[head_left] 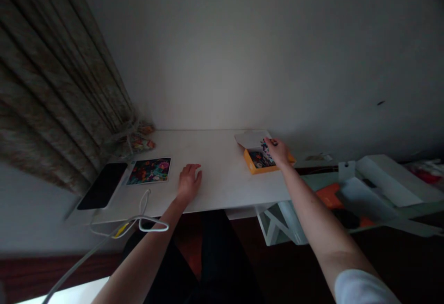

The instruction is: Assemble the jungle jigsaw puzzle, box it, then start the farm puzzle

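Orange cardboard box [253,167] sits open on a white desk [222,170], its white lid [251,139] folded back and a floral print [259,159] showing inside. Right hand [278,152] closes over the box's rim, pinching a small cluster of colourful pieces [265,147]. Left of the box, the left hand [189,183] rests empty, fingers loosely curled, beside a floral picture card [149,171]; a black phone [102,186] lies farther left.

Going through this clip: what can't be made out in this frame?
Head view:
- Inside of the orange box: partly hidden by the right hand.
- Colourful bits beside that hand: too small and blurred to identify.
- Orange item at right: partly hidden by the right forearm and white sheets.
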`<state>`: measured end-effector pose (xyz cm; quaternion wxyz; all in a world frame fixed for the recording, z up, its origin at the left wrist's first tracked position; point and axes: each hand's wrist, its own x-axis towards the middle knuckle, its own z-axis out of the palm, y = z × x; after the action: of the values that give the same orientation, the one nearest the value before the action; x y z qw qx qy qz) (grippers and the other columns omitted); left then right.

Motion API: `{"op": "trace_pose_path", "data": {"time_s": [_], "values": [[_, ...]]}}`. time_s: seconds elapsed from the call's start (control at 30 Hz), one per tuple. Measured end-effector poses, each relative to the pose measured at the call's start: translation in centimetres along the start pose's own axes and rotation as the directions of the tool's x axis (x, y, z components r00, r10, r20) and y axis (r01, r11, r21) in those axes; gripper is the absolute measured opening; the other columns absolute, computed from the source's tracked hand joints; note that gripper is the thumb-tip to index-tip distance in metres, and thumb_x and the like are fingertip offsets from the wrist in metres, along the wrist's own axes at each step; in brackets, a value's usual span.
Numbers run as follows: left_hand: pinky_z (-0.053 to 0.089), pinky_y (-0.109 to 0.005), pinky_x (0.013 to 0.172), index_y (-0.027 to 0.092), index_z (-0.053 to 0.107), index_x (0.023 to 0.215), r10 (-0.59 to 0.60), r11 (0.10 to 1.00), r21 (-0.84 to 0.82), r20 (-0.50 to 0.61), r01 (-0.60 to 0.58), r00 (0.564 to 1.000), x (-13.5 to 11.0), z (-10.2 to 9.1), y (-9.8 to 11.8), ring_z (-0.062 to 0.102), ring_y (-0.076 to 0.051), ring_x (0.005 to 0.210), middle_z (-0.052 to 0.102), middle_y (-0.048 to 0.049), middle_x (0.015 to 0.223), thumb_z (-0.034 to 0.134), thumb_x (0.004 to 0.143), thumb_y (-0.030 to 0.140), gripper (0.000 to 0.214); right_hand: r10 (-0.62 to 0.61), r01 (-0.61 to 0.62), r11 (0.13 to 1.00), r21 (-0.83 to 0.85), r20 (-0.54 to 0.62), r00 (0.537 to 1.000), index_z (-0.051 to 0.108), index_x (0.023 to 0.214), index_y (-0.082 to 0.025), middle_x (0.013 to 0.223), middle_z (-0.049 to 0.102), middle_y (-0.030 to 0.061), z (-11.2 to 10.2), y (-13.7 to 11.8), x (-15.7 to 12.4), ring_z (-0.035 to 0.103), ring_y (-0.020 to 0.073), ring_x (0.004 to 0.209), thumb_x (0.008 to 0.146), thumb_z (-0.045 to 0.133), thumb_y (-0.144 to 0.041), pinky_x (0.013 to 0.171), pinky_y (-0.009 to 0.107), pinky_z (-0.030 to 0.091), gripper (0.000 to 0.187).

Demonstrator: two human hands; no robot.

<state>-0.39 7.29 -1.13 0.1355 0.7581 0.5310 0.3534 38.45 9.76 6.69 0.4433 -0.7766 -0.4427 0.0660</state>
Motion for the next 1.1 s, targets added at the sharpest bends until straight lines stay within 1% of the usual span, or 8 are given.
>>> {"op": "trace_pose_path", "data": {"time_s": [0.13,0.27,0.47,0.6,0.77,0.87,1.0,1.1], "values": [[0.051,-0.048,0.098,0.022,0.065,0.116,0.023,0.995,0.095,0.063,-0.029,0.998,-0.5,0.3,-0.5,0.064,-0.03,0.11,0.068,-0.0129,0.116,0.052,0.096,0.023,0.024,0.041,0.003,0.942,-0.336,0.122,0.992,0.074,0.073,-0.018,0.084,0.077,0.0228,-1.3,4.5,4.3,0.074,0.0338,0.087,0.094,0.056,-0.059,0.077,0.04,0.05,0.049],[0.051,-0.049,0.099,0.023,0.066,0.114,0.042,0.993,0.111,0.07,-0.049,0.997,-0.6,0.5,-0.4,0.065,-0.031,0.11,0.069,-0.0129,0.116,0.051,0.095,0.025,0.024,0.037,0.089,0.874,-0.478,0.247,0.968,0.079,0.083,-0.013,0.09,0.077,0.0258,-0.7,6.4,4.9,0.075,0.0346,0.092,0.099,0.053,-0.046,0.08,0.04,0.052,0.045],[0.05,-0.049,0.099,0.023,0.065,0.117,0.03,0.991,0.132,0.057,-0.037,0.998,-0.8,0.1,-0.5,0.063,-0.031,0.112,0.068,-0.0134,0.118,0.052,0.095,0.026,0.025,-0.046,0.197,0.852,-0.485,0.305,0.951,0.08,0.102,-0.012,0.112,0.075,0.0266,-0.5,7.2,3.6,0.072,0.0328,0.108,0.095,0.057,-0.034,0.091,0.04,0.051,0.033],[0.05,-0.049,0.099,0.022,0.064,0.118,0.016,0.99,0.136,0.067,-0.025,0.998,-0.8,0.2,-0.4,0.062,-0.032,0.113,0.067,-0.0145,0.12,0.051,0.097,0.026,0.026,-0.054,0.252,0.849,-0.464,0.399,0.915,0.082,0.103,-0.016,0.109,0.078,0.0213,-0.3,7.7,3.0,0.074,0.0315,0.101,0.09,0.062,-0.027,0.089,0.038,0.053,0.026],[0.049,-0.049,0.1,0.023,0.064,0.119,0.01,0.986,0.162,0.105,-0.027,0.994,-0.9,0.3,-0.3,0.062,-0.03,0.113,0.068,-0.0125,0.12,0.052,0.096,0.025,0.026,-0.074,0.292,0.858,-0.424,0.459,0.885,0.081,0.108,-0.019,0.115,0.078,0.0165,-0.3,7.5,2.9,0.074,0.0284,0.104,0.09,0.061,-0.024,0.091,0.035,0.052,0.028],[0.049,-0.049,0.101,0.023,0.064,0.12,0.031,0.983,0.175,0.132,-0.054,0.991,-1.0,0.3,-0.4,0.062,-0.03,0.113,0.068,-0.0126,0.121,0.051,0.096,0.025,0.027,-0.135,0.335,0.858,-0.389,0.458,0.878,0.08,0.111,-0.021,0.121,0.077,0.0146,-0.8,7.4,2.5,0.071,0.0266,0.112,0.091,0.059,-0.026,0.097,0.034,0.05,0.029],[0.048,-0.05,0.101,0.023,0.065,0.12,0.058,0.984,0.161,0.126,-0.078,0.99,-0.9,0.4,-0.4,0.061,-0.031,0.114,0.068,-0.0135,0.121,0.052,0.096,0.024,0.027,-0.216,0.394,0.855,-0.337,0.459,0.862,0.082,0.099,-0.023,0.114,0.078,0.0125,-1.5,7.4,1.0,0.071,0.0259,0.109,0.094,0.058,-0.028,0.097,0.034,0.05,0.025],[0.047,-0.052,0.103,0.022,0.065,0.119,0.06,0.988,0.136,0.135,-0.079,0.989,-0.4,0.9,0.3,0.061,-0.032,0.116,0.067,-0.0137,0.122,0.054,0.095,0.022,0.026,-0.198,0.378,0.861,-0.339,0.461,0.865,0.082,0.091,-0.025,0.103,0.08,0.0112,-1.7,7.3,-0.4,0.073,0.0277,0.102,0.095,0.061,-0.036,0.089,0.033,0.051,0.024]]}}
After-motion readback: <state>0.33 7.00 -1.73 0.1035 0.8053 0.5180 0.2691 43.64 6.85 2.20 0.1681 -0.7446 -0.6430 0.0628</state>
